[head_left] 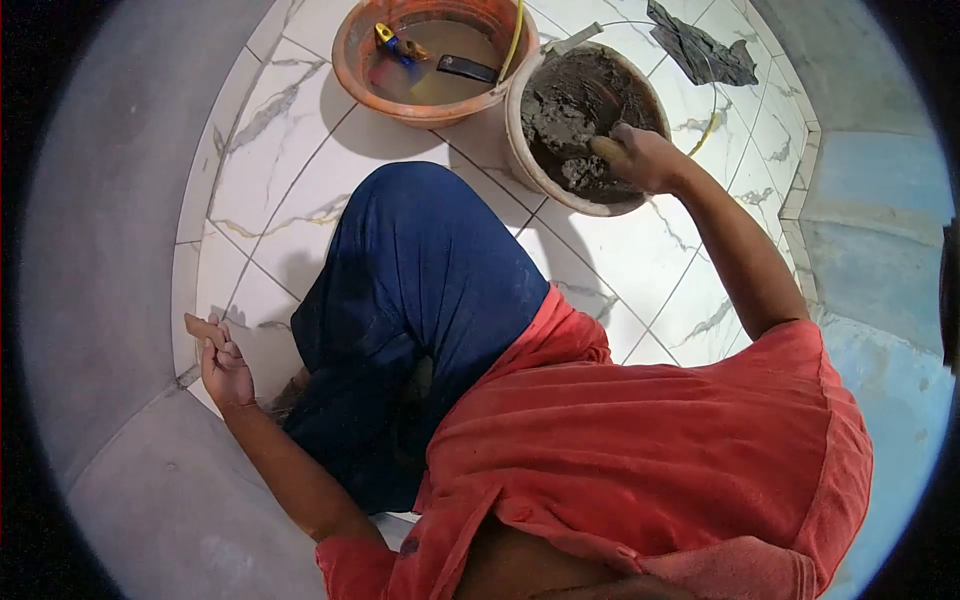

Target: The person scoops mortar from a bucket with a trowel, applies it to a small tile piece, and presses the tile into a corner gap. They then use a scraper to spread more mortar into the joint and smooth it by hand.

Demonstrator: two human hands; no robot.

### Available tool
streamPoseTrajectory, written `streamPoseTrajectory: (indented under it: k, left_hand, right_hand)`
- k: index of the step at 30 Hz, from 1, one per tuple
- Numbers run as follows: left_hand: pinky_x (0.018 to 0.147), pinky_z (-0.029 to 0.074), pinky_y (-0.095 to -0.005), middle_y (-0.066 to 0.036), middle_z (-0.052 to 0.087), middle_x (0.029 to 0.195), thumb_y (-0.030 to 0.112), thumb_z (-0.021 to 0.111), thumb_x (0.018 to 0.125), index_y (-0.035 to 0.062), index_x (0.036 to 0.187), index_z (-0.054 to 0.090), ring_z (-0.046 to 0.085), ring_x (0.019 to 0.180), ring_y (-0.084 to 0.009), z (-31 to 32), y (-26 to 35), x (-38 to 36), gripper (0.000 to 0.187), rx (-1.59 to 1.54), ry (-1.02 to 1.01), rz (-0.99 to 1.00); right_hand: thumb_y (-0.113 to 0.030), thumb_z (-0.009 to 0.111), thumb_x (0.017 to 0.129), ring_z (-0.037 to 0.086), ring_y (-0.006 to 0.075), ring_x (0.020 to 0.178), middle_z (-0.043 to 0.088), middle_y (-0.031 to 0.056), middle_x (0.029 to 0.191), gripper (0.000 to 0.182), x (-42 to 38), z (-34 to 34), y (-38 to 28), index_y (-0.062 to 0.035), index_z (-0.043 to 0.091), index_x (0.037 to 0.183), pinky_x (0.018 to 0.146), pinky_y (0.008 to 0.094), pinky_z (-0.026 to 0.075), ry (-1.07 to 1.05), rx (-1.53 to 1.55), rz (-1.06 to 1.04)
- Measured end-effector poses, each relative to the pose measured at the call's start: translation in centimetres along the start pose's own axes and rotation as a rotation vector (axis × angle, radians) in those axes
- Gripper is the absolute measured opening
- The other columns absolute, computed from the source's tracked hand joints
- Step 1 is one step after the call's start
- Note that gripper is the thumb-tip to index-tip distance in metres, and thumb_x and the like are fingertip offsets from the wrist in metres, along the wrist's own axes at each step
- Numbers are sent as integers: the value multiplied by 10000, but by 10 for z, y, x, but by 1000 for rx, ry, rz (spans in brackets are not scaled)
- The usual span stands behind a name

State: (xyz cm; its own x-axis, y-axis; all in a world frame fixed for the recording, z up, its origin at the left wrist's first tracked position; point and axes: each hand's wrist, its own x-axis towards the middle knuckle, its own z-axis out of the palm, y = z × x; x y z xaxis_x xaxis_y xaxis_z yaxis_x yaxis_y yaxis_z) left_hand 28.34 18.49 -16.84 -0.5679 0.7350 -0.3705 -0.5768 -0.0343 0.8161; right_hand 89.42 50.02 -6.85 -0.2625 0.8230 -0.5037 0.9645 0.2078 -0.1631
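My right hand (650,160) reaches into a whitish bucket (516,130) of wet grey mortar (560,115). Its fingers are wrapped around a tool with a rounded, yellowish-brown handle (607,150); the working end is hidden in the mortar. Low on the left, beside the wall, my left hand (226,370) pinches a small flat brown piece (204,328) between thumb and fingers, held above the tiles.
An orange tub (352,75) of murky water touches the bucket; a yellow-and-blue handled brush (400,42) and a black block (467,69) are in it. A dark crumpled cloth (705,48) lies on the marbled floor tiles (640,270). Grey walls (100,250) stand close on both sides.
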Motion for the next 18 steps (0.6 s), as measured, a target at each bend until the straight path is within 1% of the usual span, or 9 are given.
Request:
streamPoseTrajectory:
  k: [3,5,6,7,8,10,14,17,18]
  left_hand:
    - [787,551,-258,-163,440,1457,148,367,1034,49,1507,251,594,1099,-177,39,2,-12,497,63,93,12]
    - [772,546,-254,-163,438,1461,159,361,1033,61,1512,248,604,1052,-169,47,4,-18,502,121,163,30]
    - [725,523,-243,-152,466,1428,178,368,1031,67,1514,248,594,963,-154,42,3,-17,510,103,79,29]
    - [678,500,-232,-142,494,1395,196,374,1029,73,1517,247,584,875,-139,52,5,-18,518,86,-7,27]
    - [678,500,-232,-142,494,1395,196,374,1029,73,1517,247,584,875,-139,61,7,-20,518,97,-8,24]
    - [601,430,-221,-99,564,1215,227,381,1029,86,1504,278,509,743,-118,87,4,-23,506,104,64,31]
    - [595,404,-229,-50,550,1004,241,391,1022,79,1451,362,468,708,-125,124,-7,-26,460,130,-145,-56]
    - [629,399,-234,-43,535,1028,276,386,1038,71,1437,397,449,722,-119,193,-17,-43,449,273,31,-122]
    - [666,414,-254,-55,538,1042,274,397,1033,60,1409,436,462,738,-133,203,-21,-44,434,210,-58,-125]
  right_hand:
    - [-350,556,918,628,449,993,640,305,1067,458,0,8,6,63,545,1116,869,487,483,-68,205,-8]
    - [-340,551,919,624,444,1005,648,296,1031,420,-10,17,-2,46,551,1084,867,482,480,47,191,77]
    - [-306,561,893,610,434,1040,647,279,1027,376,-14,22,-3,15,541,1088,874,473,481,94,92,5]
    - [-167,627,796,603,424,1038,630,270,1054,438,-19,26,-6,4,533,1188,892,475,478,130,12,-35]
    - [-154,627,791,598,414,1052,623,261,1065,430,-25,28,-8,0,535,1181,898,477,475,150,-17,-44]
    - [-142,627,785,592,404,1067,617,252,1077,422,-29,28,-8,-3,537,1173,904,478,472,170,-38,-52]
    - [-118,633,766,587,410,1065,616,227,1098,450,-30,25,8,-6,536,1191,908,459,475,149,92,-156]
    - [-113,641,757,593,409,1053,622,211,1099,484,-44,12,14,-6,535,1217,906,444,477,131,189,-171]
    - [-113,645,755,597,404,1048,626,202,1100,510,-51,10,14,-8,533,1240,905,436,478,101,227,-142]
